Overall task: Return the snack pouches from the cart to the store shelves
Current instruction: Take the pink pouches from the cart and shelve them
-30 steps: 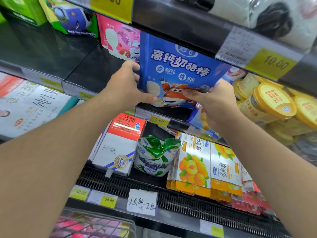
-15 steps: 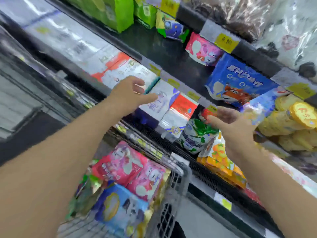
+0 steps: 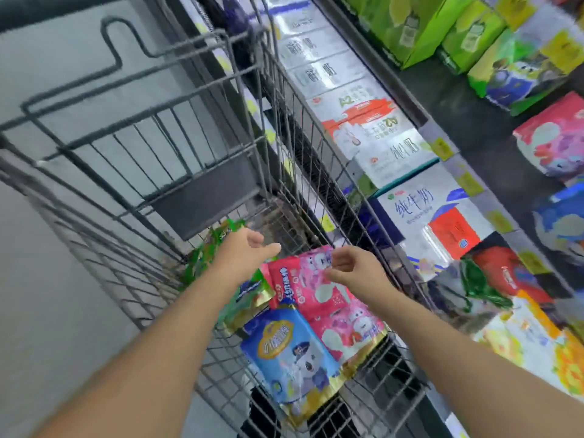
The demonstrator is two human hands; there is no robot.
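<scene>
Both hands are reaching into the wire cart and neither holds anything. The left hand is spread loosely with straight fingers; the right hand has fingers lightly curled, thumb apart, nothing pinched. The upper pink pouch lies directly under the right hand, its top edge just past the fingertips. A second pink pouch sits nearer the wrist, and a blue pouch lies below and between the two forearms. Green pouches are under and beyond the left hand, partly hidden by it. The pouches are judged light, soft and glossy, so likely slippery; contents probably shift when lifted, and the film creases rather than breaks. A grip is best taken at a flat sealed edge, top or side, pinched between thumb and fingers, not on the puffed middle. Motion blur is heavy, so pouch edges are only approximate. Shelves with matching pink and blue packs stand to the right of the right hand.
</scene>
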